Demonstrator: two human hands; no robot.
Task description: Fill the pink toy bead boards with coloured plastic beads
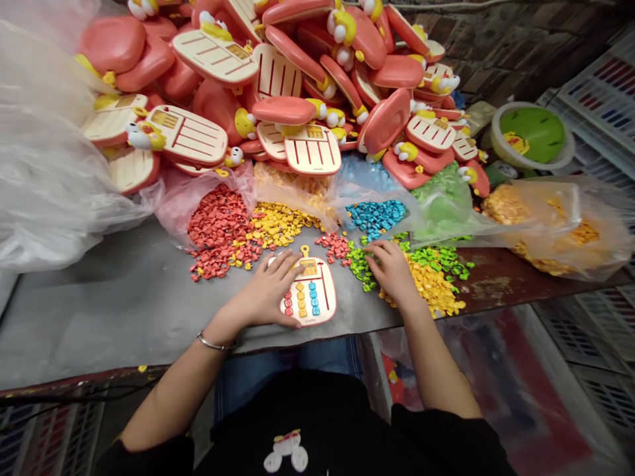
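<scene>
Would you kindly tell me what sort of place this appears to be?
Probably a small toy workshop: there is a heap of red-and-cream rounded plastic boards, small red plastic pieces and small blue plastic pieces in loose piles, and white slatted plastic crates.

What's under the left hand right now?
Part of a cream board; red pieces, yellow pieces and blue pieces show on it beside the left hand. Whatever that hand covers is hidden.

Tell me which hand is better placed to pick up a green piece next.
Probably the right hand: it is at the green pieces, whereas the left hand is spread over the left side of the cream slotted board, farther from them.
</scene>
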